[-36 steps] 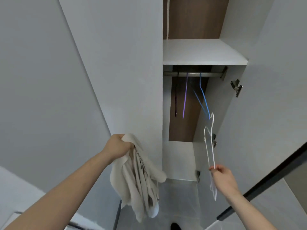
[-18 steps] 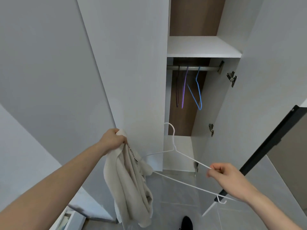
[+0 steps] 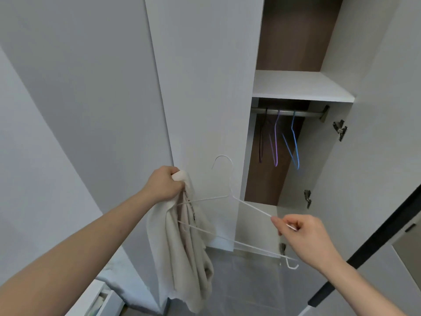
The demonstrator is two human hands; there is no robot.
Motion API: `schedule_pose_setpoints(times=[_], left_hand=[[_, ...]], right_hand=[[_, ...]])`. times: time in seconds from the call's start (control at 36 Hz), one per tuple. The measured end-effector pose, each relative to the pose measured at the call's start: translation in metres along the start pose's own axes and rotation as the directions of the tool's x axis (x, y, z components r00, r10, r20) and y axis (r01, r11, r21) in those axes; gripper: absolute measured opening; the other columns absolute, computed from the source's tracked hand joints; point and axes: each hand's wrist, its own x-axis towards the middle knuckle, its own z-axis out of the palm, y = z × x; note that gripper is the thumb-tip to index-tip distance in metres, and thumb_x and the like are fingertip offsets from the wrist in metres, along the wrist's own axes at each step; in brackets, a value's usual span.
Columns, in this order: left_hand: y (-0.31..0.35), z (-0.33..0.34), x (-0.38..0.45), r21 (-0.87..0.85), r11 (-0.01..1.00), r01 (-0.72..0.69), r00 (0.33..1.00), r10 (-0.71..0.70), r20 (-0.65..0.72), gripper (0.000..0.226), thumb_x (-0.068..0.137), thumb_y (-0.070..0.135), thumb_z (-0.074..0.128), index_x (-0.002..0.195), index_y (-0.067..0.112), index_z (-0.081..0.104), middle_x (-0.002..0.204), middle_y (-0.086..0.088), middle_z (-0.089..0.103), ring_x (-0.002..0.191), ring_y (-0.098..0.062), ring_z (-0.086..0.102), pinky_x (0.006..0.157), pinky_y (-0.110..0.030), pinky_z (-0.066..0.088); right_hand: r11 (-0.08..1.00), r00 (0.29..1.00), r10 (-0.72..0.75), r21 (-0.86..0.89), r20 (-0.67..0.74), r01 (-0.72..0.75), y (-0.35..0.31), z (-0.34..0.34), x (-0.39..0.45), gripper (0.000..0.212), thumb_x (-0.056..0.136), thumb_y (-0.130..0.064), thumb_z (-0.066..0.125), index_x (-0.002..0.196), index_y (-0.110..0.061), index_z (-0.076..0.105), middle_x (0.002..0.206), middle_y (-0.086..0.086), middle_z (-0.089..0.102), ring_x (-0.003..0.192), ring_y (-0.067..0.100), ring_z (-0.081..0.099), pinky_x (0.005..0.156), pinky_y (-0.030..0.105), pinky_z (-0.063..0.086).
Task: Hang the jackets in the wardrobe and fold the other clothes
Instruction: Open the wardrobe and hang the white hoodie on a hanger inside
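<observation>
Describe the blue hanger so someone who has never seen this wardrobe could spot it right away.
Look into the open wardrobe, under its white shelf, at the metal rail. Three bare hangers hang there; the blue hanger is the rightmost, beside the purple hanger and farthest from the black hanger.

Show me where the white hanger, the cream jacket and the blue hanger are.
white hanger (image 3: 230, 176), head view, neck below the hook.
cream jacket (image 3: 180, 254), head view, hanging folds.
blue hanger (image 3: 295, 147), head view, right wire.

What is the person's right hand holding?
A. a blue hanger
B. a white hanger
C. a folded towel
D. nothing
B: the right hand pinches one arm of the white hanger, while the blue hanger hangs untouched on the wardrobe rail.
</observation>
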Motion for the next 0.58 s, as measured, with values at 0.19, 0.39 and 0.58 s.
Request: schedule_pose_setpoints(times=[0.19,0.39,0.58], left_hand=[[0.047,-0.01,-0.004,-0.189,0.98,-0.068,0.994,0.049,-0.101,0.013,0.084,0.016,0.061,0.076,0.019,0.071,0.074,-0.002,0.07,0.071,-0.02,0.063,0.065,-0.031,0.05],[0.089,-0.007,-0.01,-0.333,0.913,-0.234,0.968,0.188,-0.163,0.024,0.087,0.01,0.055,0.083,0.026,0.072,0.076,0.017,0.07,0.068,0.003,0.061,0.056,-0.011,0.042],[0.098,-0.009,-0.008,-0.408,0.89,-0.206,0.973,0.14,-0.185,0.024,0.088,0.008,0.055,0.084,0.024,0.073,0.076,0.015,0.071,0.071,-0.003,0.063,0.062,-0.022,0.047]], right_hand=[[0.99,0.972,-0.098,0.078,-0.213,0.117,-0.015,0.039,0.012,0.046,0.091,-0.042,0.068,0.053,-0.021,0.056,0.05,0.002,0.044,0.049,0.006,0.028,0.049,0.028,0.026],[0.924,1.0,-0.03,0.381,-0.004,0.029,-0.029,0.074,0.02,0.027,0.104,-0.013,0.051,0.092,-0.033,0.065,0.072,-0.011,0.063,0.051,0.004,0.042,0.051,0.019,0.035],[0.816,0.964,0.22,0.513,0.152,-0.267,-0.05,0.075,0.034,0.022,0.099,-0.021,0.057,0.079,-0.017,0.063,0.057,-0.017,0.045,0.053,0.002,0.039,0.06,0.023,0.034]])
